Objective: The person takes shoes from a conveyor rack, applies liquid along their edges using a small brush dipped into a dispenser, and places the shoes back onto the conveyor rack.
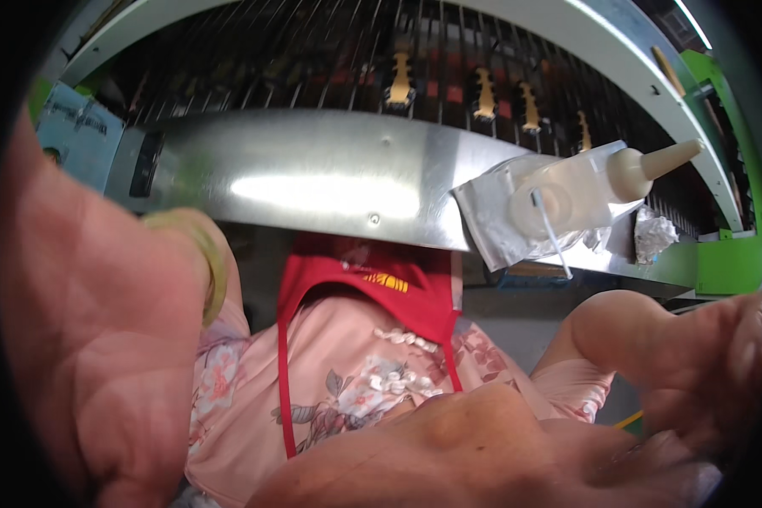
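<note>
My left hand (102, 330) is raised very close at the left, its palm filling that side. A pale green bangle (214, 271) circles its wrist. Its fingers are lost in the dark rim, so whether they hold anything is hidden. My right hand (707, 360) is raised at the right edge, bent at the wrist. Its fingers run into the rim, and their grip cannot be made out. Beyond my hands, a translucent squeeze bottle (559, 203) with a long cream nozzle lies on its side on a silvery sheet (491, 224). A thin white stick (552, 235) crosses the bottle's base.
A shiny metal ledge (313, 173) spans the front of a machine. Behind it, dark rods (347, 72) run in rows with several tan clip-like parts (400, 80). Crumpled foil (654, 235) sits by a green frame (728, 267). A light blue panel (80, 131) stands left.
</note>
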Available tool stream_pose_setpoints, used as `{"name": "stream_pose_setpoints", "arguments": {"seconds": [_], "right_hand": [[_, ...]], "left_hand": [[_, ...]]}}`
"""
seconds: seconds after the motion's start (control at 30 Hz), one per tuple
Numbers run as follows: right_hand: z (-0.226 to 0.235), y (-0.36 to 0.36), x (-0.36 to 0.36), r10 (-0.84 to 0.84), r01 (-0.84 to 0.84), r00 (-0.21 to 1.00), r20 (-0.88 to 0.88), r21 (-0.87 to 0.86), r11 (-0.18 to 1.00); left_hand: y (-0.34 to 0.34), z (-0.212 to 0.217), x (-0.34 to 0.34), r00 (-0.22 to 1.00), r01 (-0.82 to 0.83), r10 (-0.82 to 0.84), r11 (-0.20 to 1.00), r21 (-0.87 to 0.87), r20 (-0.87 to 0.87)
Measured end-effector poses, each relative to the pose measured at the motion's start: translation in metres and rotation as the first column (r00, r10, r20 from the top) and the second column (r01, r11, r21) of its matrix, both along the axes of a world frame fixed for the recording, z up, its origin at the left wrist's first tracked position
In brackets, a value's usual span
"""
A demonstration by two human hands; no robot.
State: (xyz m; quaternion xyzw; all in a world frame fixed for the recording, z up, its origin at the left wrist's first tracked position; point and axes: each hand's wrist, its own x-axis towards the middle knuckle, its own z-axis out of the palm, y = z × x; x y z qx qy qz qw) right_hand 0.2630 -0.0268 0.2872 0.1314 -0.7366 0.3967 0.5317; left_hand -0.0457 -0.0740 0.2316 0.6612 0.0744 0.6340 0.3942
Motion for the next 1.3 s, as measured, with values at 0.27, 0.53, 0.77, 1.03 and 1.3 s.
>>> {"name": "stream_pose_setpoints", "arguments": {"seconds": [0.27,0.53,0.77,1.03,1.3], "right_hand": [[-0.022,-0.016,-0.039,0.005,0.041,0.988,0.157,-0.289,0.957],[0.033,-0.073,-0.067,-0.325,0.686,0.717,0.616,-0.542,0.486],[-0.016,-0.088,-0.078,-0.199,-0.007,0.955,-0.221,-0.686,0.728],[-0.041,-0.061,-0.009,0.103,-0.002,0.954,-0.283,0.336,0.942],[-0.065,-0.046,-0.024,0.045,-0.057,0.963,-0.267,-0.037,0.998]], "left_hand": [[-0.014,0.009,0.014,0.996,0.090,-0.090,0.996,0.002,-0.016],[-0.021,0.002,-0.001,0.976,0.214,-0.216,0.974,0.078,0.016],[-0.030,-0.004,-0.004,0.960,0.278,-0.281,0.953,0.116,0.010],[-0.037,-0.009,-0.027,0.850,0.515,-0.525,0.811,0.278,-0.044],[-0.017,0.001,-0.023,0.950,0.305,-0.300,0.950,0.060,-0.084]]}}
